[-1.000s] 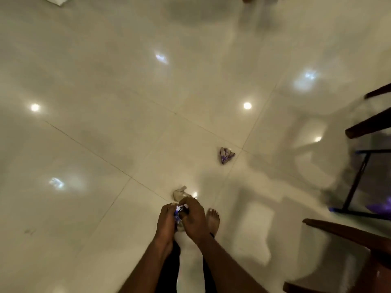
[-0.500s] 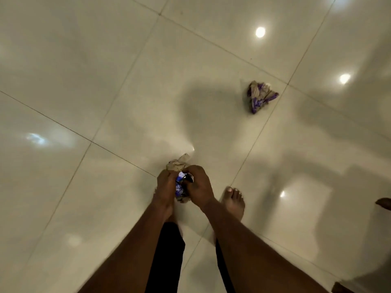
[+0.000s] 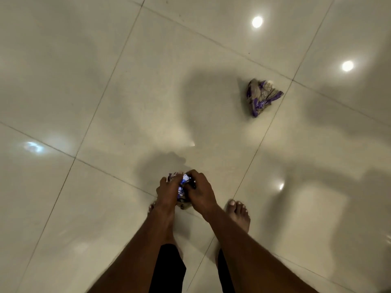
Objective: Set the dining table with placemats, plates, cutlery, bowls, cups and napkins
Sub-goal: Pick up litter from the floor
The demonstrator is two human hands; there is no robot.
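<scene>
While the person stood barefoot on the tiled floor [image 3: 105,92], both the left hand [image 3: 167,192] and right hand [image 3: 198,190] clutched a crumpled purple napkin [image 3: 183,183] between them; light, soft, easily gathered anywhere. Another wad [image 3: 261,97] lay well beyond.

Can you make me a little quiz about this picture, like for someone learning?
1. True or false: the left hand and right hand both hold the crumpled purple wrapper.
2. Where does the second crumpled wrapper lie? A) on a chair B) on the tiled floor C) in a bin
3. Fill in: the person's feet are ____.

Key: 1 true; 2 B; 3 bare
</scene>
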